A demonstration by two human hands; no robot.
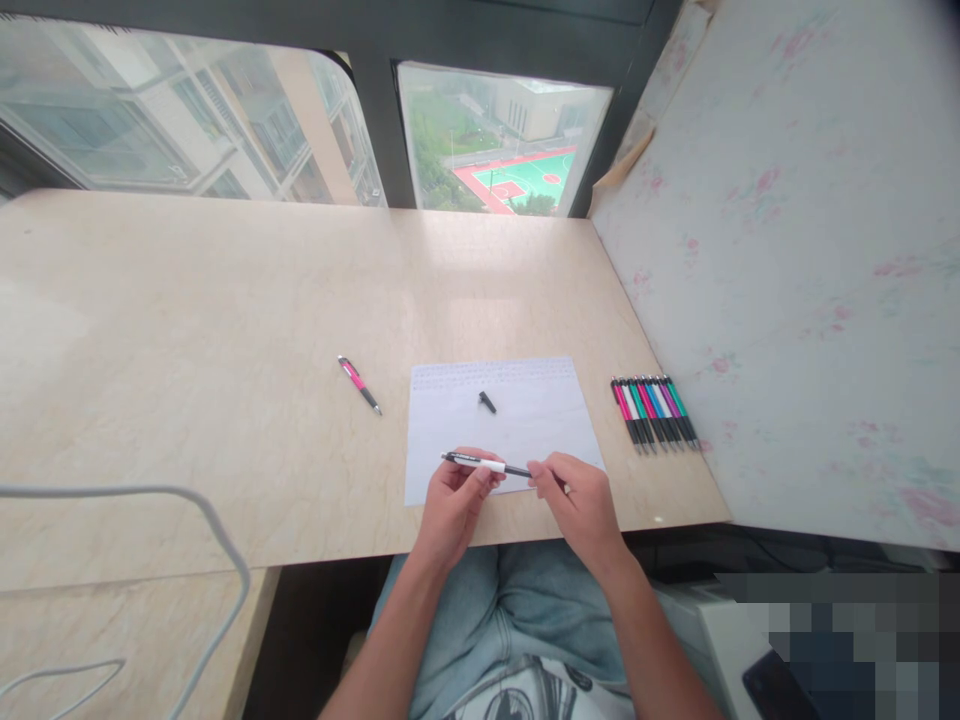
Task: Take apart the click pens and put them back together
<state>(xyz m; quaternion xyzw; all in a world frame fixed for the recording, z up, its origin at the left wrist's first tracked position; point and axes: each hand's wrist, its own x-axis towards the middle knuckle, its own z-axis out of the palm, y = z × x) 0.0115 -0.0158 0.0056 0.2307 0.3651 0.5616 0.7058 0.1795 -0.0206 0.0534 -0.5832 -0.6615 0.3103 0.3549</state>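
A white and black pen (491, 465) is held level above the lower edge of a sheet of paper (442, 430). My left hand (456, 500) is closed round the white barrel, with the clip end pointing left. At the pen's other end, the fingers of my right hand (581, 495) pinch the dark tip part, hiding the very end. A small black piece (487, 402), too small to name surely, lies on the paper just beyond my hands. Rows of handwriting run across the sheet's top.
To the left lies a pink and black pen (360, 386). Several coloured pens (654, 414) lie side by side at the right, near the patterned wall panel (787, 300). Windows border the desk (225, 330) at the back. A pale cable (217, 520) loops at the lower left.
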